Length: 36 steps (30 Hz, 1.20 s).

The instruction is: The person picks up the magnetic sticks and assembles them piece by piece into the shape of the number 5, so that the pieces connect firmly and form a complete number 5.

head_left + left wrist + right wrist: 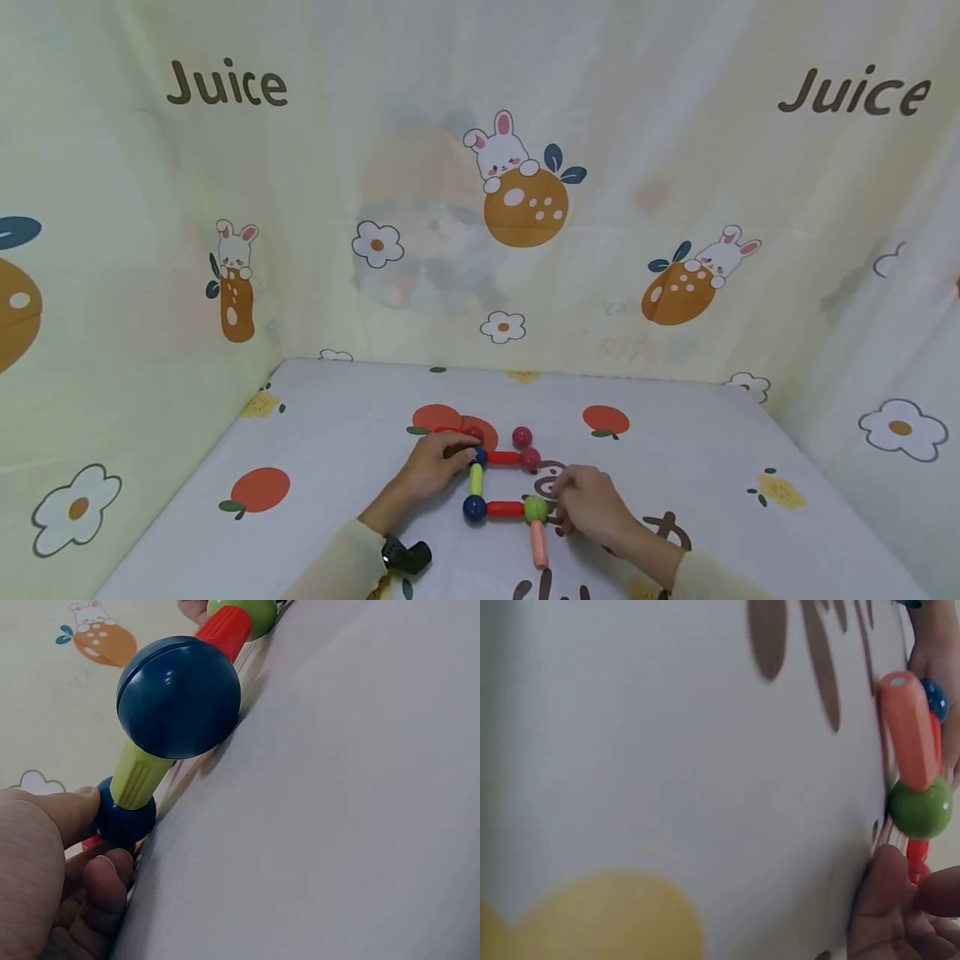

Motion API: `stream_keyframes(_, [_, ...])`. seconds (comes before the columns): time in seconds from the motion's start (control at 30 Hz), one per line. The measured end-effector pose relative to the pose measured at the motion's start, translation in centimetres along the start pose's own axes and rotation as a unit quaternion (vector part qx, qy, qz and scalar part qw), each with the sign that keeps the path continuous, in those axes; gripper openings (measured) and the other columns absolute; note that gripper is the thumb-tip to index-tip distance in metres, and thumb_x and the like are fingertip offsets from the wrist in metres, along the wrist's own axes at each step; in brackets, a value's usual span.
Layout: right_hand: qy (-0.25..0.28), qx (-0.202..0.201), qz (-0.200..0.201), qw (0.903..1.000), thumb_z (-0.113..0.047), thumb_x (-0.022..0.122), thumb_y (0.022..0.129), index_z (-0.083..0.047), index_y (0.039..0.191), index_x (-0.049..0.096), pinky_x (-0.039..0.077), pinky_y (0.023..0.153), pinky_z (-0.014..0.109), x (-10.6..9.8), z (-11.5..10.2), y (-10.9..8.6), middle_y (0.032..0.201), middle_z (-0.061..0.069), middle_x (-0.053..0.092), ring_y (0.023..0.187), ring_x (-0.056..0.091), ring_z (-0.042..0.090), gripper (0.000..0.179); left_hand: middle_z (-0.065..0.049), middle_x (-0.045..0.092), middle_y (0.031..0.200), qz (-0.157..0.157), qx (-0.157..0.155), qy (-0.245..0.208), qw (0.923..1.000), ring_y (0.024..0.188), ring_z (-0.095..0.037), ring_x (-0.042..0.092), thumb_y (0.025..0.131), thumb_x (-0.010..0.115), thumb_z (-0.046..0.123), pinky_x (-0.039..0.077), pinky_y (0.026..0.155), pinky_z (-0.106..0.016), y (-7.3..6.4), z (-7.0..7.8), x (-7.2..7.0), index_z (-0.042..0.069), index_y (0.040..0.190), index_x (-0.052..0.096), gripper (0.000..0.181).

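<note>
My left hand (435,469) pinches the far blue ball (126,821) between its thumb and fingers. A yellow-green rod (476,480) links this ball to the nearer blue ball (474,508). From there a red rod (505,509) runs right to a green ball (536,508), and a peach rod (539,544) points from the green ball toward me. Another red rod (504,457) joins the held ball to a red ball (530,458). Just right of the green ball is my right hand (596,506), its fingers loosely bent with no held piece showing.
Beyond the frame of rods lies a separate red ball (522,437). A second red ball (474,433) and a thin red piece (450,430) show behind my left hand. The table (337,467) has a printed cloth, with curtains (315,275) around its back and sides.
</note>
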State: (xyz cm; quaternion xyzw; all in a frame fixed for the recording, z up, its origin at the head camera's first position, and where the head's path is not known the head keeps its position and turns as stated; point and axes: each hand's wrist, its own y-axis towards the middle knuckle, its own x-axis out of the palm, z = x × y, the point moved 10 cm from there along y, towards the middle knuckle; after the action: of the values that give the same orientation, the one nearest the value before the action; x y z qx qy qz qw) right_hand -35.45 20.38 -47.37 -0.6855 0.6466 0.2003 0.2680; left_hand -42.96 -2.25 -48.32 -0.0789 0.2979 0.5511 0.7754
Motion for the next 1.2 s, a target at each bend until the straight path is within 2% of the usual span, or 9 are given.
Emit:
stream_keyframes(0.17, [-0.008,-0.012,0.04,0.9991,-0.006,0.053,0.094,-0.001,0.099,0.066,0.05,0.055,0.031,-0.8,-0.2,0.4,0.074,0.006,0.06,0.063,0.057,0.018,0.015,0.0,0.067,0.124,-0.001,-0.007,0.0,1.0,0.114,-0.021,0.058,0.1,0.065,0.024,0.049,0.101,-0.046,0.0,-0.1,0.1,0.017,0.124,0.073,0.026])
stream_keyframes(0.37, [-0.019,-0.03,0.092,0.9951,-0.01,0.056,0.094,-0.004,0.103,0.065,0.047,0.056,0.03,-1.8,-0.9,0.7,0.081,0.004,0.059,0.07,0.054,0.018,0.014,0.0,0.067,0.124,0.0,-0.008,-0.003,1.0,0.116,-0.021,0.058,0.1,0.065,0.025,0.048,0.103,-0.047,0.1,-0.1,0.0,0.017,0.123,0.074,0.026])
stream_keyframes(0.6, [0.003,-0.039,0.133,0.9904,-0.01,0.058,0.095,-0.005,0.11,0.062,0.048,0.065,0.03,-2.0,-1.6,1.0,0.096,0.006,0.061,0.084,0.054,0.02,0.016,0.0,0.067,0.123,0.0,-0.014,-0.005,0.9999,0.114,-0.02,0.057,0.1,0.065,0.025,0.048,0.101,-0.047,0.0,-0.2,0.1,0.018,0.124,0.073,0.026])
stream_keyframes(0.9, [-0.003,-0.045,0.147,0.9881,-0.014,0.061,0.095,-0.004,0.121,0.058,0.047,0.065,0.03,-1.5,-2.5,1.9,0.107,0.008,0.058,0.082,0.051,0.02,0.028,0.002,0.067,0.122,-0.004,-0.013,-0.005,0.9999,0.11,-0.018,0.058,0.1,0.065,0.027,0.05,0.098,-0.043,-0.2,-0.2,0.4,0.018,0.125,0.073,0.027])
stream_keyframes(1.07, [-0.01,-0.053,0.141,0.9885,-0.016,0.061,0.095,-0.004,0.127,0.056,0.05,0.073,0.033,-1.1,-2.8,2.6,0.12,0.012,0.059,0.091,0.053,0.022,0.034,0.003,0.067,0.122,-0.002,-0.015,0.001,0.9999,0.11,-0.017,0.057,0.1,0.065,0.026,0.049,0.099,-0.043,-0.2,-0.3,0.2,0.019,0.125,0.073,0.027])
stream_keyframes(1.2, [-0.014,-0.051,0.132,0.9899,-0.02,0.061,0.096,-0.004,0.133,0.054,0.055,0.08,0.038,-0.6,-2.7,3.3,0.129,0.014,0.057,0.101,0.054,0.025,0.04,0.002,0.068,0.12,-0.002,-0.002,0.002,1.0,0.109,-0.017,0.058,0.1,0.066,0.024,0.049,0.097,-0.041,-0.1,0.0,0.1,0.017,0.123,0.074,0.026])
